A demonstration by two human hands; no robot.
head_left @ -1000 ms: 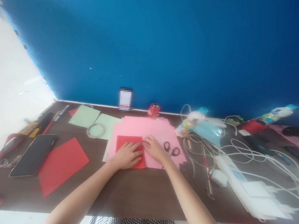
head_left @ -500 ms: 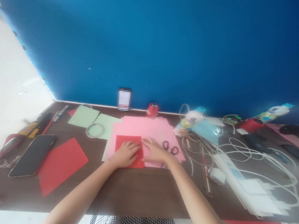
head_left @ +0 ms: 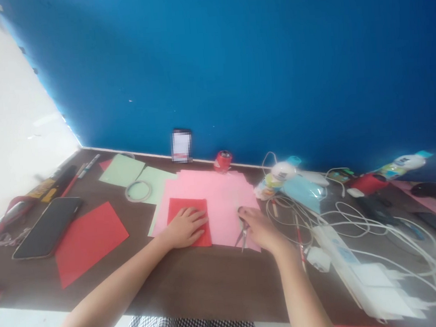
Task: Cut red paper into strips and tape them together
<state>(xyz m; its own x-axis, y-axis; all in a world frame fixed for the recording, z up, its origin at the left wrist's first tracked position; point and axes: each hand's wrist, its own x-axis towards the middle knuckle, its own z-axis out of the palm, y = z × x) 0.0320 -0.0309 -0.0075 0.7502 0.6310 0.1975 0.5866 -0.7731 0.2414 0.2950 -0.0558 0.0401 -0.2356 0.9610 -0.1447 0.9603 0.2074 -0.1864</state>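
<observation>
My left hand (head_left: 183, 227) lies flat with its fingers stretched out on a small folded red paper (head_left: 179, 206), pressing it onto a stack of pink sheets (head_left: 216, 191). To the right, my right hand (head_left: 260, 228) is closed around a pair of scissors (head_left: 242, 236). Their blades point down towards the near edge of the pink sheets, and the handles are hidden inside my fingers.
A larger red sheet (head_left: 87, 241) and a black phone (head_left: 48, 226) lie at the left. Green sheets (head_left: 129, 172) and a tape ring (head_left: 139, 190) sit behind. White cables (head_left: 356, 218), a power strip (head_left: 336, 250) and bottles crowd the right. A blue wall stands behind the brown desk (head_left: 196, 279).
My right hand left the red paper, moved right and took hold of the scissors that lay on the pink sheets. My left hand stayed on the red paper.
</observation>
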